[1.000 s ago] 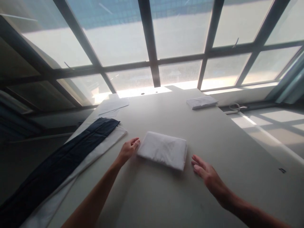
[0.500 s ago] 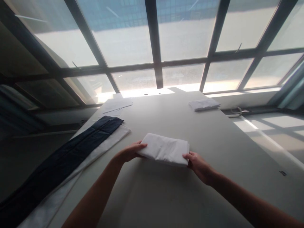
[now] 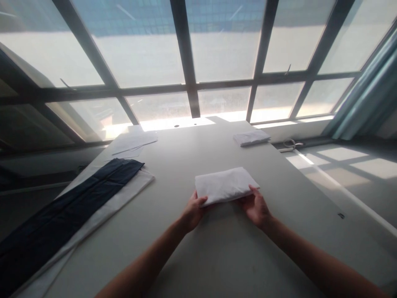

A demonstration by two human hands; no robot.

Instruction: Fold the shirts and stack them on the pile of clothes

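Observation:
A folded white cloth, a flat rectangular bundle, is held between my two hands over the white table. My left hand grips its near left corner, thumb on top and fingers underneath. At the right end, my right hand has its thumb on the upper face, while its other fingers are partly hidden below the bundle. What kind of garment or linen the cloth is, I cannot tell.
Long dark navy fabric lies over white fabric along the table's left side. Thin white sheets rest at the far left. Another folded white cloth sits at the far right. Beyond stand windows; a coiled cable lies right of the table.
The bundle has turned, its right end swinging away from me, and shifted slightly right in view. Both hands still hold it, my left now nearer its front edge. The view has swung right.

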